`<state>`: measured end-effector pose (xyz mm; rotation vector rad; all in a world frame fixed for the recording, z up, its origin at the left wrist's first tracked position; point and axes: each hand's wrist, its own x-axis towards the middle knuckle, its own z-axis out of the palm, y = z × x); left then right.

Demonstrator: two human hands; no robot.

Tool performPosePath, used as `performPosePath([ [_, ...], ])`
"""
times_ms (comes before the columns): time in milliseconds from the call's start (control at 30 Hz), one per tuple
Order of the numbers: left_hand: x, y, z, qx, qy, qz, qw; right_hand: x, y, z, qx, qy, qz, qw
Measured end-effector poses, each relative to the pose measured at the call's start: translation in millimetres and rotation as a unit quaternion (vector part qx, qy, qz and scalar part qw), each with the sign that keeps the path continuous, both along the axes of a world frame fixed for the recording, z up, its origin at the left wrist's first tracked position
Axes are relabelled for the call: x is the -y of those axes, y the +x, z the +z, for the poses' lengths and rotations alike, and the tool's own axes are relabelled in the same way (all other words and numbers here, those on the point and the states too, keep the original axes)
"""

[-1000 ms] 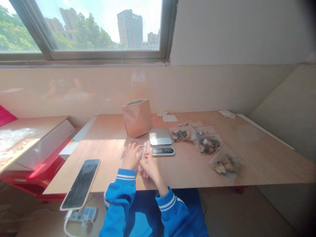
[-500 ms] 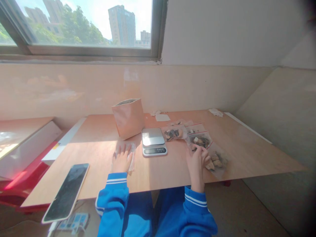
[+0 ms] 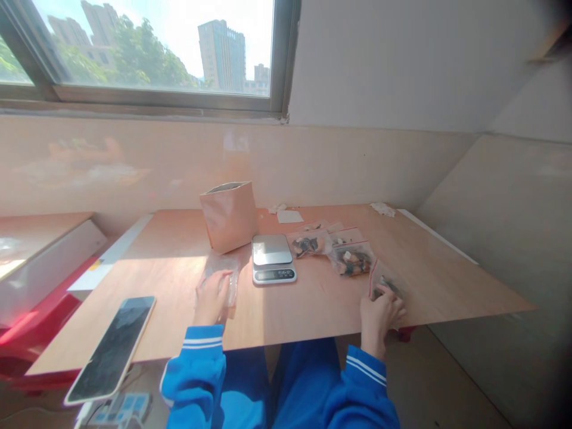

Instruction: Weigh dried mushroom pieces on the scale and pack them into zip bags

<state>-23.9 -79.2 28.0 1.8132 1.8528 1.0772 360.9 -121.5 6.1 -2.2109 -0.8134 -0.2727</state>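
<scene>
My left hand (image 3: 213, 296) rests over a clear plastic bag (image 3: 232, 285) at the left of the scale, its fingers loosely bent and apart. At the right, my right hand (image 3: 382, 308) has its fingers closed at a red-edged zip bag (image 3: 393, 285), whose contents are mostly hidden behind the hand. Beside it lies another zip bag (image 3: 353, 261) filled with dark and tan dried pieces. Farther back is a zip bag of similar pieces (image 3: 308, 244), overlapping several more. Between my hands stands a digital kitchen scale (image 3: 271, 251), its metal plate bare.
Behind the scale an open brown paper pouch (image 3: 229, 217) stands upright. A phone (image 3: 114, 348) juts over the table's front left edge, above a power strip (image 3: 123, 410). White paper (image 3: 290, 217) and crumpled tissue (image 3: 383, 209) lie along the back. A red stool (image 3: 44, 316) is at the left.
My right hand has moved right and nearer, from the filled zip bag to the rightmost one. My left hand's fingers have curled from lying flat on the clear bag. The view has shifted slightly.
</scene>
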Motion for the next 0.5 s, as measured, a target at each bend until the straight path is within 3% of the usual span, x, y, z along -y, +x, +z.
performPosePath([
  [100,14.8,8.1,18.4,0.109,-0.041,-0.086,0.989,-2.2,4.4,-4.3,0.013,0.026,0.033,0.999],
  [233,23.9,20.1,39.3,0.183,-0.089,-0.117,0.972,-3.9,1.5,6.7,-0.011,0.106,0.051,0.993],
  [400,30.0,40.4,53.9,0.235,-0.082,-0.142,0.958,-0.2,-41.8,64.2,-0.026,0.213,0.079,0.974],
  [500,38.8,59.6,65.6,0.325,-0.058,-0.172,0.928,4.7,-92.4,101.5,-0.075,0.258,0.223,0.937],
])
